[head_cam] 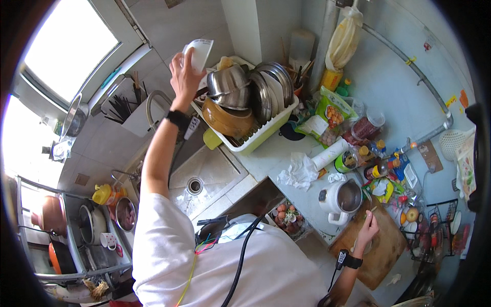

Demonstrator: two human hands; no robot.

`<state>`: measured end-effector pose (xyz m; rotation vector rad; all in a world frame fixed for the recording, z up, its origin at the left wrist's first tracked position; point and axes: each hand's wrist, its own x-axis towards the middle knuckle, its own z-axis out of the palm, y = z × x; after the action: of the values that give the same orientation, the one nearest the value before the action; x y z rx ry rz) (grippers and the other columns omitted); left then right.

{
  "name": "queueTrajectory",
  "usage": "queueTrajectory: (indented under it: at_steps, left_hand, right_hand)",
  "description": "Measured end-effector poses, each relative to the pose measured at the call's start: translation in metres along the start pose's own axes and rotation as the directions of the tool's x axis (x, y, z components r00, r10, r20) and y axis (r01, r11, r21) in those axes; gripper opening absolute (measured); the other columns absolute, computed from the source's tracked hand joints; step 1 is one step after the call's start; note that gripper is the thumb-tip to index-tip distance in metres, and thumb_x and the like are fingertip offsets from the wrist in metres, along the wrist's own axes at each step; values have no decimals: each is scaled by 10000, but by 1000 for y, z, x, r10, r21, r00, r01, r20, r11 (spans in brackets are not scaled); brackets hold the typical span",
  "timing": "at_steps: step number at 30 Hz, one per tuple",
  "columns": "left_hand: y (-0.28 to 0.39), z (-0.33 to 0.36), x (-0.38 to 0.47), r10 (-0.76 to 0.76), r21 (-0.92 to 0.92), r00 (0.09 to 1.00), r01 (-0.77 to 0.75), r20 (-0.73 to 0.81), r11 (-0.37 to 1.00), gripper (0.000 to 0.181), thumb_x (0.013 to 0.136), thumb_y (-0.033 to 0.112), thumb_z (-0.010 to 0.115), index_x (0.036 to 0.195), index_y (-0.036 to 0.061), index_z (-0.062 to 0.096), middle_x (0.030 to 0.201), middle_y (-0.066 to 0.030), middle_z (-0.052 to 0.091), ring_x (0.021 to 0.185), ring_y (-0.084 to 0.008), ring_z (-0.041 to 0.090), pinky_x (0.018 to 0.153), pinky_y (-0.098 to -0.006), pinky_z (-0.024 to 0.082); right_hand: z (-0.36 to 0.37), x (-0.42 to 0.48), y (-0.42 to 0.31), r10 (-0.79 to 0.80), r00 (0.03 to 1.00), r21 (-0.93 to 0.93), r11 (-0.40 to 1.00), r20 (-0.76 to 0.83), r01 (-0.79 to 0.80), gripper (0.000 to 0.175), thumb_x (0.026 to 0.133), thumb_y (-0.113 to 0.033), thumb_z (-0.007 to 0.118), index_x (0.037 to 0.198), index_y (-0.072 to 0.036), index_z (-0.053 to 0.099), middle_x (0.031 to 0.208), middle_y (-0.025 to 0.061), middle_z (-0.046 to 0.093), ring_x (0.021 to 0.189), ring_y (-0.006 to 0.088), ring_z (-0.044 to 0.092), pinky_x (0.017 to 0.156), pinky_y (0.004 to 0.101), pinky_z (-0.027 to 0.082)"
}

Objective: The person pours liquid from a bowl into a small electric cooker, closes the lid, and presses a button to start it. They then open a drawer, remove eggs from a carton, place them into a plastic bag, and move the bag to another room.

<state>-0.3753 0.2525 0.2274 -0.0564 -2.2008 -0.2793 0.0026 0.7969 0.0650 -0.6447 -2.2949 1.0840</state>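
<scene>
My left hand (186,82) is raised beside the dish rack. Between its fingers and thumb is a white dish (200,53) with small dark marks along its rim. Stacked in the green-and-white dish rack (264,140) are steel bowls (228,80), a brown bowl (226,119) and several lids or plates. My right hand (367,232) hovers over the wooden cutting board (383,253), its thumb and fingers pinched around a small thin object (373,209) too small to name. A pale round thing beneath that hand is partly hidden. Left of it stands a white jug-like appliance (333,201) with a handle.
The sink (215,172) and its curved faucet (151,111) lie below my left arm. Crumpled paper (299,172), a paper roll (330,153), bottles (347,161) and food bags (326,115) crowd the counter. A wire rack (433,226) stands beyond the board. Black cables (245,249) hang across my chest.
</scene>
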Motion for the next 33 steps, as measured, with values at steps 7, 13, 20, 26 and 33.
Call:
queueTrajectory:
  at_steps: [7, 13, 20, 26, 33]
  left_hand:
    - [-74, 74, 47, 139, 287, 873, -298, 468, 910, 783, 700, 257, 757, 1387, 276, 380, 1346, -122, 400, 1220, -342, 423, 846, -428, 523]
    - [-111, 153, 41, 183, 217, 708, -436, 683, 874, 776, 779, 112, 676, 1438, 292, 307, 1382, -135, 423, 1223, -312, 466, 914, -436, 470]
    - [-162, 211, 61, 478, -23, 559, -633, 677, 773, 510, 822, 42, 561, 1307, 162, 461, 1249, -167, 476, 1126, -366, 485, 894, -464, 438]
    - [-163, 219, 56, 624, -146, 426, -739, 656, 658, 487, 783, 47, 591, 1255, 61, 472, 1258, -190, 456, 1114, -401, 440, 912, -479, 407]
    - [-175, 194, 62, 636, -371, 421, -555, 647, 745, 728, 689, 92, 737, 1347, 86, 425, 1370, -160, 436, 1238, -360, 413, 1021, -435, 371]
  right_hand:
    - [24, 4, -22, 2, 1000, -6, 1000, 0, -2, 288, 966, -176, 500, 1013, 66, 647, 907, 152, 693, 821, 212, 650, 757, 320, 494]
    - [24, -2, -41, 90, 993, -33, 995, -71, -92, 245, 946, -186, 550, 1028, 14, 665, 911, 99, 701, 805, 136, 632, 739, 268, 482]
    - [23, -9, -45, 75, 966, -89, 991, -246, -100, 223, 896, -207, 620, 946, 2, 679, 687, 117, 636, 588, 99, 550, 567, 261, 446]
    - [25, -13, -52, 136, 956, -67, 985, -261, -158, 219, 887, -203, 634, 921, 10, 674, 642, 109, 619, 554, 110, 559, 529, 266, 437]
    - [25, -27, -61, -33, 948, -286, 956, -318, -63, 198, 876, -224, 631, 969, -55, 678, 732, 162, 649, 626, 304, 638, 543, 352, 478]
